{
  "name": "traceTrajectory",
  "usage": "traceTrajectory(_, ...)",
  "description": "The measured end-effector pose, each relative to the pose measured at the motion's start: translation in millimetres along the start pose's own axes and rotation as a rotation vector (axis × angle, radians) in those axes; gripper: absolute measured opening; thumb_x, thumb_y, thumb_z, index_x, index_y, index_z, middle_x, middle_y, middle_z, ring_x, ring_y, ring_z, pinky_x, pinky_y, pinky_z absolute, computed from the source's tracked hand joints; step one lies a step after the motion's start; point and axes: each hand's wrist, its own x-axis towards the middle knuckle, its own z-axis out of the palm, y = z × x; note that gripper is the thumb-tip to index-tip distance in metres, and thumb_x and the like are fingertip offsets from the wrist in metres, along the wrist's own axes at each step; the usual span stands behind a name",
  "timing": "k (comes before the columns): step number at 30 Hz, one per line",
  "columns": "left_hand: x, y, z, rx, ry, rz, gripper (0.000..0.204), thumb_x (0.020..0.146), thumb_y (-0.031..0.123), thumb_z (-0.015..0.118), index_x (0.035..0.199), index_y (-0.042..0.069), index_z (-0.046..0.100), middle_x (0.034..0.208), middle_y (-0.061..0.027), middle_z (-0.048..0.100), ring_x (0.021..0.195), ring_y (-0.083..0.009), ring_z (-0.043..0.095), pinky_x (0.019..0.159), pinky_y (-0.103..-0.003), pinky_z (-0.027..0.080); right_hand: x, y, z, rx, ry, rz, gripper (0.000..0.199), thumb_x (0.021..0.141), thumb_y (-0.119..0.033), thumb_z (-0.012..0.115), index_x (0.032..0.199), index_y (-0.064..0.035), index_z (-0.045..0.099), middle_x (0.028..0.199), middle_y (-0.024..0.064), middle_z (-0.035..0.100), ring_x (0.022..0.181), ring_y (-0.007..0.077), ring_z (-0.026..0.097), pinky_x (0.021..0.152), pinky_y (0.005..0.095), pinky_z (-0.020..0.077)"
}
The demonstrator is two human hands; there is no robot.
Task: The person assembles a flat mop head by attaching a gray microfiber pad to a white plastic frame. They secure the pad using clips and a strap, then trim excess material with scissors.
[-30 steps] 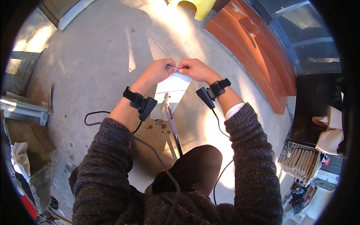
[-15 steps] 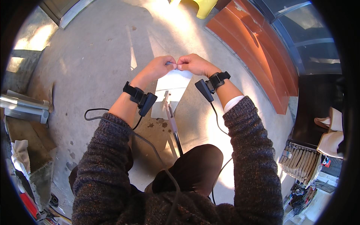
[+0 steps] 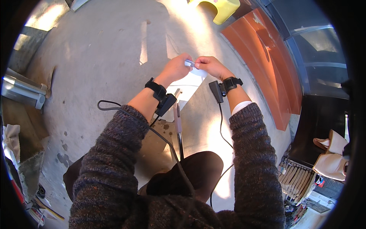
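Head view: left hand (image 3: 178,69) and right hand (image 3: 213,68) meet at a small, thin, blue-grey strip (image 3: 189,63)

From where I stand, both bare hands are lifted well out in front of the seated person. The left is curled around the strip, which pokes out between thumb and bent forefinger; the right pinches its near end with thumb and forefinger. So the strip sits between the two, over the far end of a flat, smooth white panel (image 3: 192,84). Whether it touches that panel, I can't tell. A slim bar with a pale pinkish-grey upper part (image 3: 177,121) and a shiny metal lower part runs from the panel toward the dark-trousered knee (image 3: 202,168).

Black straps with boxy black devices circle both wrists, and a thin black cable (image 3: 160,135) trails over the dark knitted left sleeve (image 3: 110,152). Beyond, on the grey concrete floor (image 3: 106,49), stand a yellow plastic stool (image 3: 225,7) and, to the right, a reddish-brown stepped block (image 3: 267,68).
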Motion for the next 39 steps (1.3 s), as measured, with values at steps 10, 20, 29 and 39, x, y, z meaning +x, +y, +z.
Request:
traceTrajectory(10, 2, -10, 8, 0.036, 0.079, 0.153, 0.022, 0.082, 0.009, 0.065, 0.104, 0.007, 0.061, 0.104, -0.0184, 0.061, 0.097, -0.0347, 0.06, 0.082, -0.039, 0.048, -17, -6, 19, -0.319, 0.194, -0.184, 0.024, 0.079, -0.015, 0.071, 0.097, -0.0022, 0.062, 0.091, 0.011, 0.063, 0.083, 0.0218, 0.059, 0.076, 0.0327, 0.0467)
traceTrajectory(20, -1, -6, -2, 0.033, 0.022, 0.162, 0.023, 0.081, 0.006, 0.065, 0.103, 0.005, 0.059, 0.102, -0.017, 0.061, 0.095, -0.0352, 0.06, 0.08, -0.04, 0.048, -22, -11, 34, -0.425, 0.371, -0.244, 0.023, 0.075, -0.015, 0.074, 0.091, -0.0025, 0.062, 0.09, 0.0143, 0.062, 0.084, 0.0296, 0.06, 0.075, 0.0361, 0.0477)
traceTrajectory(29, -10, -3, 5, 0.157, 0.127, 0.313, 0.021, 0.078, -0.004, 0.059, 0.098, 0.002, 0.056, 0.097, -0.0164, 0.057, 0.092, -0.0373, 0.057, 0.082, -0.041, 0.046, -25, -19, 34, -0.417, 0.345, -0.214, 0.019, 0.073, -0.014, 0.073, 0.083, -0.0027, 0.061, 0.09, 0.0141, 0.061, 0.089, 0.0328, 0.059, 0.079, 0.0402, 0.0471)
traceTrajectory(39, -17, -7, 5, 0.13, 0.149, 0.431, 0.025, 0.075, -0.007, 0.058, 0.097, 0.005, 0.059, 0.096, -0.0126, 0.057, 0.1, -0.0343, 0.052, 0.086, -0.04, 0.044, -30, -20, 37, -0.482, 0.355, -0.288, 0.015, 0.074, -0.009, 0.071, 0.081, -0.0044, 0.059, 0.089, 0.0117, 0.06, 0.09, 0.0321, 0.058, 0.077, 0.0403, 0.0474)
